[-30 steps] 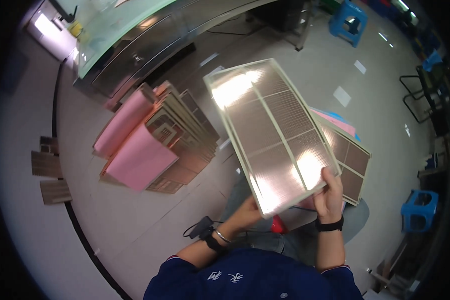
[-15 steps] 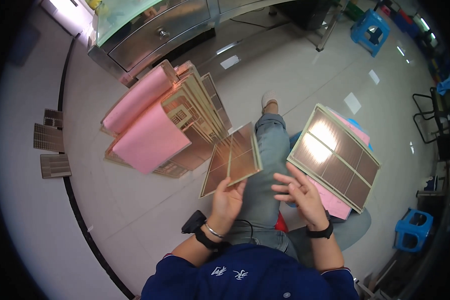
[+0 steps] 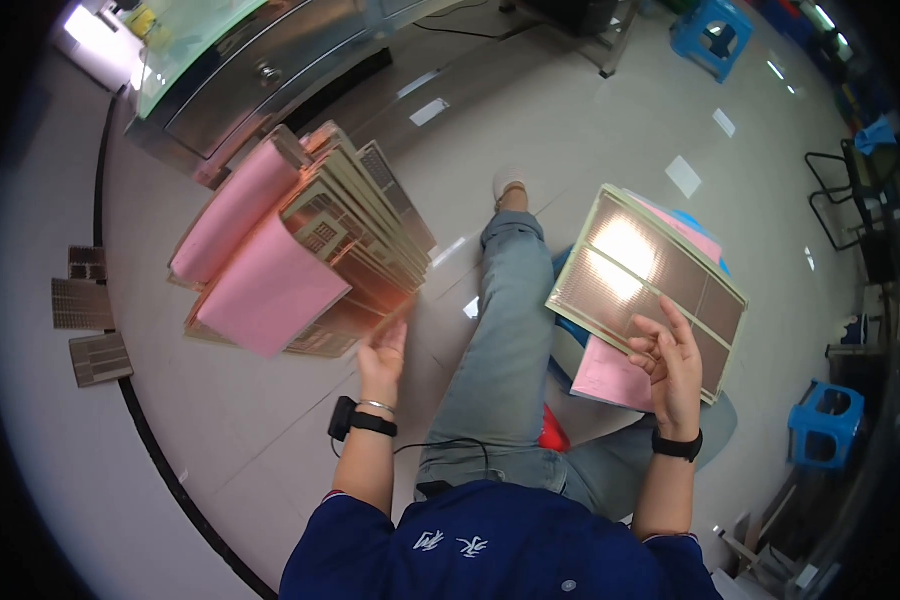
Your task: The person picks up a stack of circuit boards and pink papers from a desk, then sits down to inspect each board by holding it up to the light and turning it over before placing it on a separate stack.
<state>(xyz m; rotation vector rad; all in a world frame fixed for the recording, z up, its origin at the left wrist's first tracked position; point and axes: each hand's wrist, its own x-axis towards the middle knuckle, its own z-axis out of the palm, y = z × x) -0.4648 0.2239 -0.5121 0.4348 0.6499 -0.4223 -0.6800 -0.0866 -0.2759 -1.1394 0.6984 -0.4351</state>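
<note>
While the right hand point(image 3: 676, 372) spreads empty, the left hand point(image 3: 381, 362) touches panels point(image 3: 368, 285), grip unclear.

Open room runs above the outstretched leg point(image 3: 510, 300), flanked by the panel stack point(image 3: 370, 265) left and copper-coloured panel point(image 3: 630, 262) right.

Super shiny pale tile floor point(image 3: 260, 450), tons of white glare point(image 3: 684, 177). Greenish-topped metal desk point(image 3: 235, 110) upper left, greyish wall point(image 3: 40, 420) down the left, blue stool point(image 3: 712, 42) upper right, second stool point(image 3: 825, 430) lower right.
</note>
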